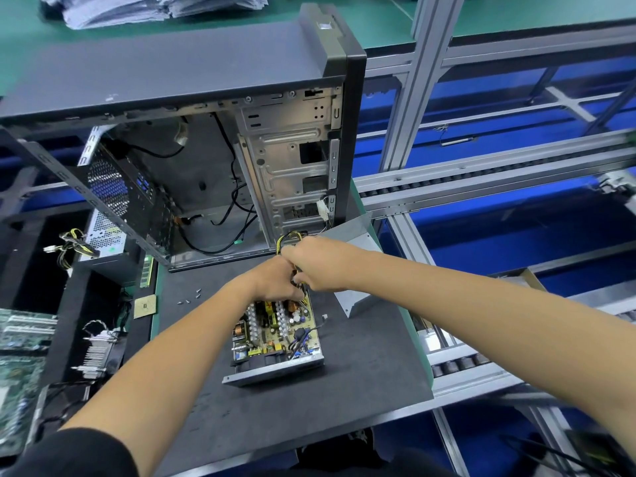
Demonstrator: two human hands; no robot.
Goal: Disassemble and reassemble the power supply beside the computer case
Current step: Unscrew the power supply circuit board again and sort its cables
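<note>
The opened power supply [275,342] lies on the black mat, its yellow circuit board bare in the grey metal tray. Its grey cover [358,266] lies just behind and to the right. A yellow and black cable bundle [288,238] rises from the board's far end. My left hand [275,280] grips the cables at the board's far edge. My right hand [309,259] crosses above it and holds the same bundle a little higher. The open computer case [213,160] stands directly behind, side panel off.
Several loose screws [191,297] lie on the mat's left part, next to a CPU chip [144,306]. A heatsink [98,352], circuit boards [20,339] and a second power supply [103,235] sit at left. A roller conveyor [481,187] runs along the right.
</note>
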